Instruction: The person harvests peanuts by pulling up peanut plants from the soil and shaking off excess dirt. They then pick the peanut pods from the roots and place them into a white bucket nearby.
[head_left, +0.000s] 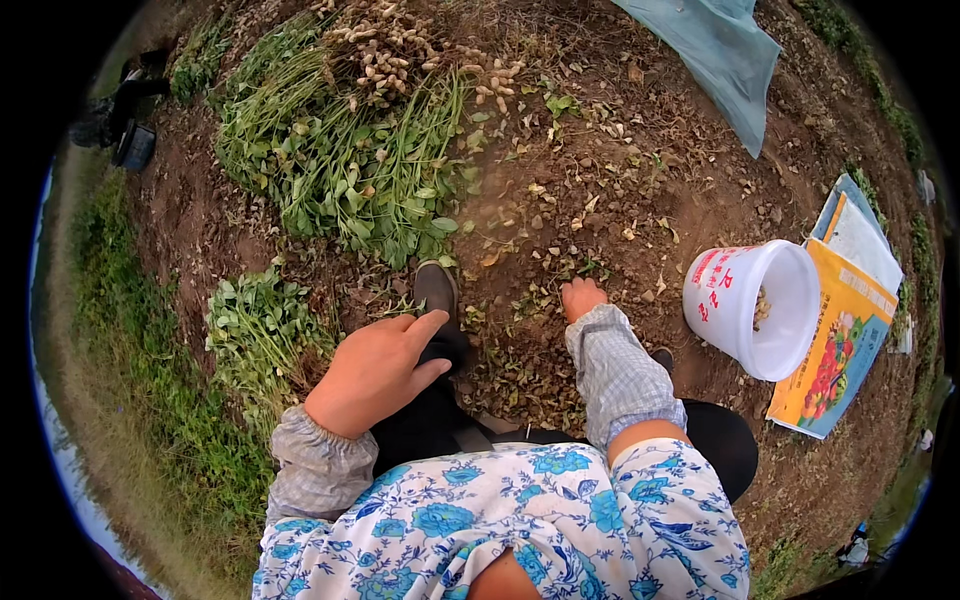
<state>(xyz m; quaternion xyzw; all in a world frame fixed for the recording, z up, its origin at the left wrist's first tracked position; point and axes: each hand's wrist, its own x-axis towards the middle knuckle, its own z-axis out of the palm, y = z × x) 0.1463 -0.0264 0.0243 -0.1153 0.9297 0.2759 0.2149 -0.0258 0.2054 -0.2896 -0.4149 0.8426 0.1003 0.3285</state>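
My left hand (382, 367) hovers near my left leg and boot (436, 289), thumb and forefinger apart. Nothing shows in its grasp. Down at the soil, among dry fallen leaves (525, 360), my right hand (583, 298) has its fingers bent towards the ground; the fingertips are hidden, so what they touch cannot be told. A white plastic bucket (716, 304) with red writing leans to the right of that hand, its mouth facing right. Some peanuts (760, 309) lie inside it. Beyond my boot, uprooted peanut plants (352, 165) lie heaped, their pods (390, 64) at the far end.
A smaller bunch of plants (259, 330) lies left of my left hand. Behind the bucket is a printed yellow and blue sack (832, 337). Blue-green sheeting (720, 60) covers ground at the top right. Another person (124, 105) is by a dark bucket (136, 145) at far left.
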